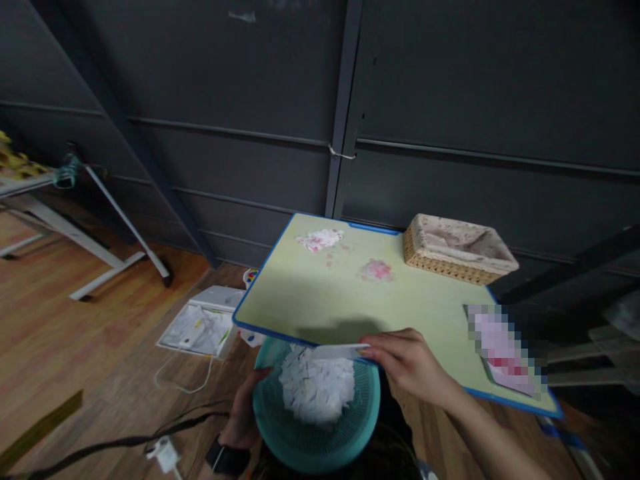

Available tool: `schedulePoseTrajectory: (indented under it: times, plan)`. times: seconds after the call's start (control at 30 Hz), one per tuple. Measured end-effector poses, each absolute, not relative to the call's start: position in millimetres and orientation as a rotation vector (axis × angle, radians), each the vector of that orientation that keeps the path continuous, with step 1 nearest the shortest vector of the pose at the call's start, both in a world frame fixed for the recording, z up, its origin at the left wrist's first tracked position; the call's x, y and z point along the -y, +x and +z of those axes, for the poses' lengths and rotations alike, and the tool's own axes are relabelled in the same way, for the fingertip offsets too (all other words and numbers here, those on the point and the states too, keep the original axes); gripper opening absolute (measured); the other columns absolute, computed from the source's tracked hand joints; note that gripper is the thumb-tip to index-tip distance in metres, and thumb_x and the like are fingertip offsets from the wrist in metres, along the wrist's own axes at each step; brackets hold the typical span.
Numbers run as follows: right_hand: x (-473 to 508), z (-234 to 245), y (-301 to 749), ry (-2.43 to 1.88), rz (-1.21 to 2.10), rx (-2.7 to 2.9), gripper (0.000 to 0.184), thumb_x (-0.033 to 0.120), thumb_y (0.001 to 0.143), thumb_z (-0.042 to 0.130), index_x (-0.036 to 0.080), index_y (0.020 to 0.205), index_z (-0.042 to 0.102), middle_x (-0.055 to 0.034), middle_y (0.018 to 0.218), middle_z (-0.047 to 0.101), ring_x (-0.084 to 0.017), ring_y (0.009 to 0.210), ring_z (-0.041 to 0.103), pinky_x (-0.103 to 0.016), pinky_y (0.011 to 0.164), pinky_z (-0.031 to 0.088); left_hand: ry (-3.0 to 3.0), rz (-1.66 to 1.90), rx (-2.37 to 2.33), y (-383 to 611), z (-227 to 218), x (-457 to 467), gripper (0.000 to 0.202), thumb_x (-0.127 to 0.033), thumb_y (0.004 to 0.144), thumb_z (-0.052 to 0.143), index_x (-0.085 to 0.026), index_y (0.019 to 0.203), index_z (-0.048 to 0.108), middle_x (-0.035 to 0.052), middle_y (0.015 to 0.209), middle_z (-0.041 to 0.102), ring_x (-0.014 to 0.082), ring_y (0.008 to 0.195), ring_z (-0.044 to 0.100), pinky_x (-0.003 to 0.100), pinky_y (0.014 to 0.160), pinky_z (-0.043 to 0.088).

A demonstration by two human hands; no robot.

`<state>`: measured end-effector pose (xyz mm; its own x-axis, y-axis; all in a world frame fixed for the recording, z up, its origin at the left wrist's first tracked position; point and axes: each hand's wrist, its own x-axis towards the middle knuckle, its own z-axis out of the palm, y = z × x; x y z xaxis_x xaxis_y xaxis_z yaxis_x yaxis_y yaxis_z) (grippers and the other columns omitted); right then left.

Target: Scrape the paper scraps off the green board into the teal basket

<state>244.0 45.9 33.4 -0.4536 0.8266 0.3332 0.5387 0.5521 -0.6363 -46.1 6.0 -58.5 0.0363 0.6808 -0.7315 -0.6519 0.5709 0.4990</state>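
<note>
My left hand (245,403), with a dark band on its wrist, grips the rim of a teal plastic colander (369,427) at the table's near edge. Inside the colander lies a heap of small white paper-like pieces (317,390). A thin, flat white strip (337,351), perhaps a scraper or card, is pinched in my right hand (403,360) above the heap. Part of the colander's far rim is hidden under the table edge and this hand.
The pale yellow table (310,300) has a blue edge. White and pink scraps (320,240), a pink stain (377,270), a lined wicker basket (453,267) and a blurred-out packet (505,353) are on it. An open white box (200,327) and a cable (130,440) are lower left.
</note>
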Motion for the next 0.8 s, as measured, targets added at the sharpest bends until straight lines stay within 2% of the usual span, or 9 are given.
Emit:
schedulePoseTrajectory:
  times: [0.23,0.4,0.57,0.7,0.8]
  plan:
    - [-64,36,253,-1.27,0.628,2.018,0.022,0.036,0.089,0.058,0.027,0.09,0.077,-0.0007,0.081,0.077,-0.017,0.064,0.071,-0.026,0.057,0.056,0.03,1.057,-1.121,-45,-59,-6,0.011,-0.02,0.062,0.079,-0.013,0.063,0.072,0.0047,0.058,0.075,0.0215,0.051,0.068,0.032,0.056,0.055]
    - [-68,28,252,-1.258,0.535,2.016,0.02,0.032,0.089,0.058,0.028,0.093,0.077,-0.0016,0.085,0.078,-0.018,0.067,0.072,-0.028,0.064,0.058,0.044,1.036,-1.098,-46,-63,-8,0.011,-0.021,0.061,0.08,-0.014,0.06,0.071,0.0039,0.053,0.072,0.019,0.048,0.063,0.03,0.051,0.05]
    - [-61,21,250,-1.217,0.576,2.068,0.02,0.031,0.09,0.057,0.027,0.095,0.076,-0.0014,0.086,0.078,-0.017,0.067,0.072,-0.027,0.064,0.057,0.065,1.077,-1.101,-46,-64,-8,0.017,-0.024,0.058,0.083,-0.011,0.061,0.072,0.004,0.053,0.071,0.0185,0.051,0.062,0.03,0.054,0.048]
    - [-59,25,254,-1.219,0.665,2.075,0.021,0.035,0.09,0.058,0.027,0.092,0.077,-0.0009,0.083,0.077,-0.017,0.064,0.071,-0.027,0.061,0.056,0.046,1.052,-1.072,-47,-64,-7,0.016,-0.023,0.06,0.081,-0.011,0.064,0.073,0.005,0.056,0.073,0.0196,0.052,0.063,0.031,0.056,0.049]
    - [-72,36,266,-1.308,0.548,2.019,0.023,0.039,0.089,0.058,0.026,0.089,0.076,-0.0025,0.085,0.077,-0.019,0.066,0.07,-0.028,0.06,0.054,0.024,1.03,-1.097,-46,-62,-8,0.012,-0.021,0.063,0.078,-0.011,0.063,0.073,0.0058,0.055,0.073,0.02,0.051,0.065,0.031,0.056,0.05]
